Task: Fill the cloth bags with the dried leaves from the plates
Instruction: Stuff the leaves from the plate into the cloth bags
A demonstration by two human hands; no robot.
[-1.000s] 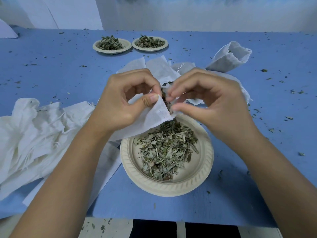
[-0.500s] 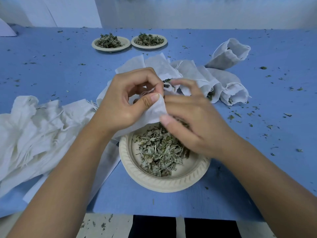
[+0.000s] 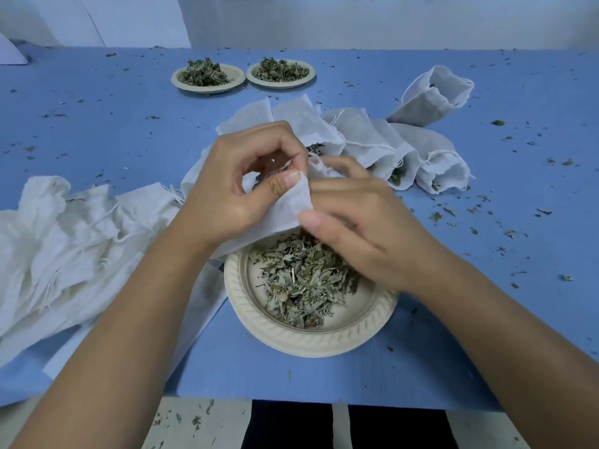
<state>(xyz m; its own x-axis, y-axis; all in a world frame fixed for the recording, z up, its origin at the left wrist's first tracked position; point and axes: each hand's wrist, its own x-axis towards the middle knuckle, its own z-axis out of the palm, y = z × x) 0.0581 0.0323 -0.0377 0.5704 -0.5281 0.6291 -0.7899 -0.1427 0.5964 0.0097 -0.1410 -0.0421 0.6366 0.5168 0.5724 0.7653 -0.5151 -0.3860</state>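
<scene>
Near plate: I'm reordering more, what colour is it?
The near plate is cream with a ribbed rim; head view.

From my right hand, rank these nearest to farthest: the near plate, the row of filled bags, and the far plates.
1. Near plate: directly under the right hand.
2. Row of filled bags: just beyond it, to the right.
3. Far plates: farthest back, left of centre.

Both bare forearms reach in from the near edge and converge at the middle. The left hand (image 3: 240, 196) is raised, its thumb and curled fingers pinching the rim of a cloth bag (image 3: 285, 218). The right hand (image 3: 366, 228) lies palm down just beside it, thumb straight against the cloth, fingers bent forward, their tips hidden.
</scene>
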